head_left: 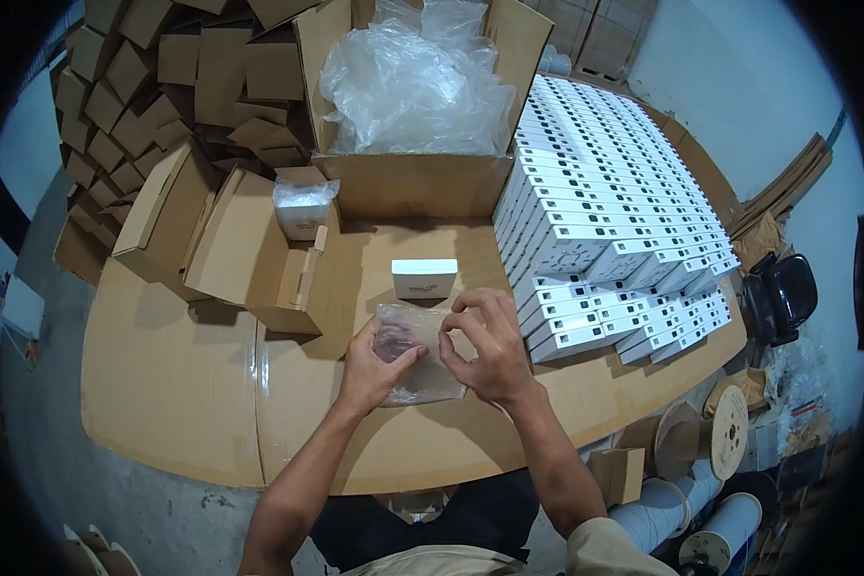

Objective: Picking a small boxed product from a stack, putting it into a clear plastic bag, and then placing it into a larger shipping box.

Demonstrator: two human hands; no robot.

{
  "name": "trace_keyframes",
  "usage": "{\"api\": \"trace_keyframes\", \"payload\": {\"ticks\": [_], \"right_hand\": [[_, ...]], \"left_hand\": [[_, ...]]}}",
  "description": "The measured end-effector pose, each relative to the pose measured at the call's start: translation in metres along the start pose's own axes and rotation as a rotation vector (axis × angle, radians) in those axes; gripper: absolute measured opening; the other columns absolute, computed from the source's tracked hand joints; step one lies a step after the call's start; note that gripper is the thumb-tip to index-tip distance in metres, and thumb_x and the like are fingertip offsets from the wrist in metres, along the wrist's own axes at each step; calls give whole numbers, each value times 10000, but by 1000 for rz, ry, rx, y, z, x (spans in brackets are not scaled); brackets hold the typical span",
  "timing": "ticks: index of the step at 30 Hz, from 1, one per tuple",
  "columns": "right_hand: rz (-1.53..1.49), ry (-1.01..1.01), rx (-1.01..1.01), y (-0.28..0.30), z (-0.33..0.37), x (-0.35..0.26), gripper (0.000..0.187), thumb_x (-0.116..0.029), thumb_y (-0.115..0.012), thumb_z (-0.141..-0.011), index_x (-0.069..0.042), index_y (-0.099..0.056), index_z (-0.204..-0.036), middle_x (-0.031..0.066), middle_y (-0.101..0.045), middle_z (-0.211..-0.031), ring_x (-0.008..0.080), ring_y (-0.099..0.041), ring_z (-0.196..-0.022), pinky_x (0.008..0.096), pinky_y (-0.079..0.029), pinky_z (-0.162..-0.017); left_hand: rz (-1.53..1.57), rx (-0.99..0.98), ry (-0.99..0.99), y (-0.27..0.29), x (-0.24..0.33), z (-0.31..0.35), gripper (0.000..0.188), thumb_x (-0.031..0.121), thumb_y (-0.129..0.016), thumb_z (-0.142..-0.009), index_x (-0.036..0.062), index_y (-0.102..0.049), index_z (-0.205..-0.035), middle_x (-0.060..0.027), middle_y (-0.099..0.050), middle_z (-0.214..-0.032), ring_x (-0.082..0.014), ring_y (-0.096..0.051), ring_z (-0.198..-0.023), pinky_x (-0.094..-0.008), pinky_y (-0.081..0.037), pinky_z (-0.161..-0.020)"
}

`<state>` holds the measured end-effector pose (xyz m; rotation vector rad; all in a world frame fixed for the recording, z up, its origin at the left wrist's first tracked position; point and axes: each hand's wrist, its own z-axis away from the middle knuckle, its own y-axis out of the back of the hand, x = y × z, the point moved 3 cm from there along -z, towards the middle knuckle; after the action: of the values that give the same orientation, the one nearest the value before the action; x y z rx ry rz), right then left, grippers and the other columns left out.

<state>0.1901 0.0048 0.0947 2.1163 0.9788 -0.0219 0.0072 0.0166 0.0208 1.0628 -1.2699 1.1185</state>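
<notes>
A clear plastic bag lies flat between my hands, near the front of the cardboard-covered table. My left hand grips it from the left, thumb on top and fingers seen through the film beneath. At the bag's right side my right hand is curled with thumb and forefinger close together. Whether those fingertips pinch the film is hard to make out. Just beyond the bag stands a small white box, touching neither hand.
Neat stacks of white boxes rise on the right. Behind, a large carton holds loose clear bags. An open brown carton at left contains a bagged white box. Folded brown cartons pile up behind it.
</notes>
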Motion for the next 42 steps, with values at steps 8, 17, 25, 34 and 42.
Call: {"api": "trace_keyframes", "payload": {"ticks": [8,17,25,34,42], "right_hand": [[-70,103,-186,3,-14,-4,264,-97,-789,-768,-90,-678,-1008,51,-700,-944,240,-631,-863,386,-453,-914],[-205,-224,-525,-7,-15,4,251,-224,-735,-884,-97,-686,-1095,67,-734,-971,248,-646,-846,383,-434,-943],[-296,-353,-719,-6,-21,1,206,-232,-633,-963,-47,-705,-1018,147,-725,-961,334,-668,-869,433,-471,-906],[-444,-215,-545,-7,-24,6,276,-252,-652,-965,12,-731,-972,196,-705,-802,363,-674,-709,443,-530,-691],[-329,-123,-545,-12,-16,16,290,-285,-714,-907,-78,-775,-1100,164,-725,-1151,353,-714,-979,416,-552,-858]], "left_hand": [[-70,34,-39,-1,3,2,427,118,-845,-828,13,-607,-1166,-78,-737,-1002,-151,-698,-929,-320,-555,-843],[-132,-47,-146,-2,8,4,631,143,-906,-740,31,-537,-1239,-111,-686,-1166,-189,-672,-1062,-352,-553,-896],[-83,-143,-24,4,-4,4,787,186,-940,-691,38,-492,-1321,-155,-680,-1199,-248,-677,-1088,-396,-563,-921],[-231,-124,-79,2,-2,5,782,190,-933,-687,44,-486,-1312,-173,-691,-1154,-283,-687,-1082,-407,-562,-914],[-212,-127,-91,4,-4,5,765,148,-913,-704,68,-483,-1331,-179,-691,-1155,-298,-681,-1107,-407,-559,-916]]}}
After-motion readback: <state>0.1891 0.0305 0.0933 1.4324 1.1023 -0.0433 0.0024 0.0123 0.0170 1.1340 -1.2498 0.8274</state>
